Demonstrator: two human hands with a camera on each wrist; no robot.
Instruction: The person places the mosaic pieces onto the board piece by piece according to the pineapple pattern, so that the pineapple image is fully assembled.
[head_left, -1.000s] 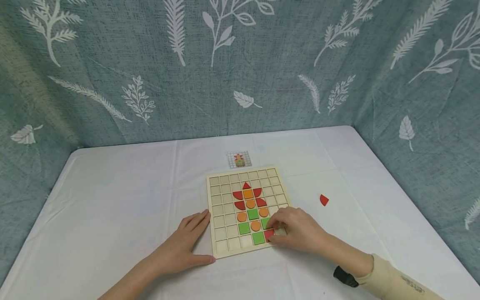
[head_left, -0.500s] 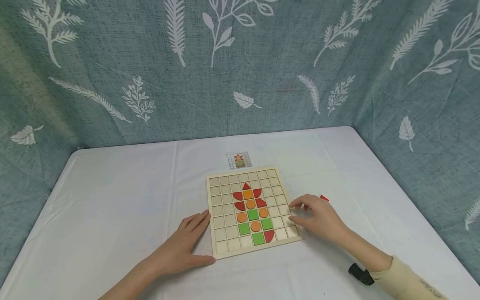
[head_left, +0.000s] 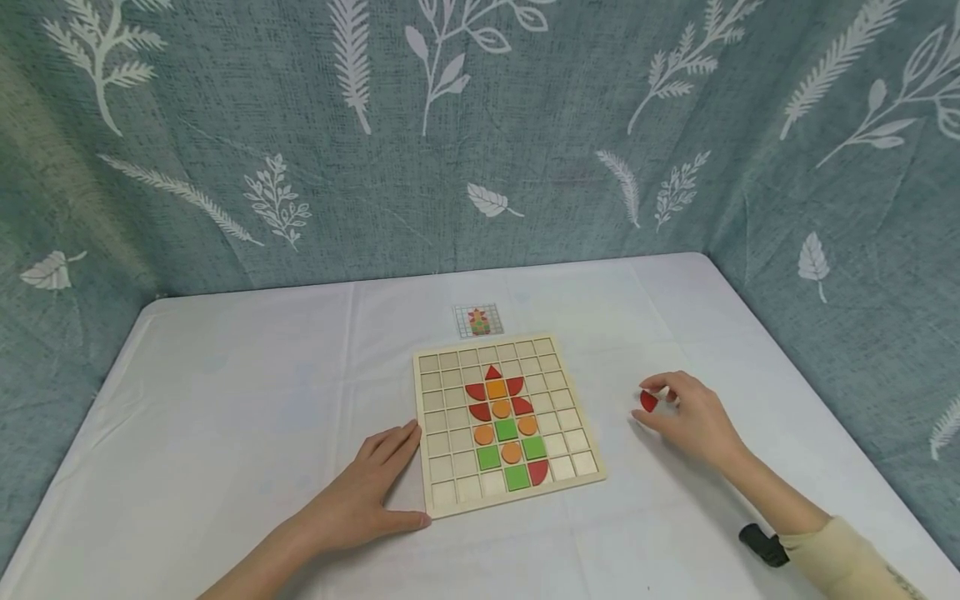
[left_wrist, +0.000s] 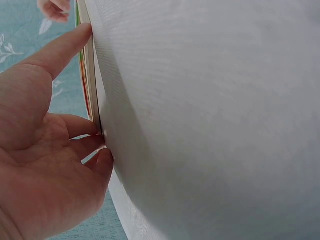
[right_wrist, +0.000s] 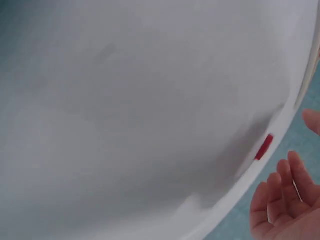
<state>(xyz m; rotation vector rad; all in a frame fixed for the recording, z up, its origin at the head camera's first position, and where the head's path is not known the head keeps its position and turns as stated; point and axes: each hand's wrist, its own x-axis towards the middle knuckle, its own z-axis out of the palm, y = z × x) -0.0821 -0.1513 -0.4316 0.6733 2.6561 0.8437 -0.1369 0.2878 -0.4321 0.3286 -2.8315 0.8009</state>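
Observation:
A wooden grid board (head_left: 444, 493) lies on the table, its middle filled with red, orange and green flat pieces. Against the board's left edge and near corner rests my left hand (head_left: 360, 500), fingers extended and thumb spread. To the right of the board, a loose red quarter-circle piece (head_left: 648, 401) lies on the cloth. My right hand (head_left: 690, 425) hovers over it, thumb and fingers parted on either side in the head view. The right wrist view shows a gap between the fingers (right_wrist: 295, 170) and the red piece (right_wrist: 264, 147).
A small pattern card (head_left: 463, 330) with a printed coloured figure lies just beyond the board. White cloth (head_left: 262, 400) covers the table, and a leaf-patterned curtain (head_left: 555, 208) stands behind it. A black strap piece (head_left: 763, 546) sits at the right wrist.
My right hand has left a red quarter-circle in the board's bottom row and moved right, over the loose red piece. The left hand stays in place.

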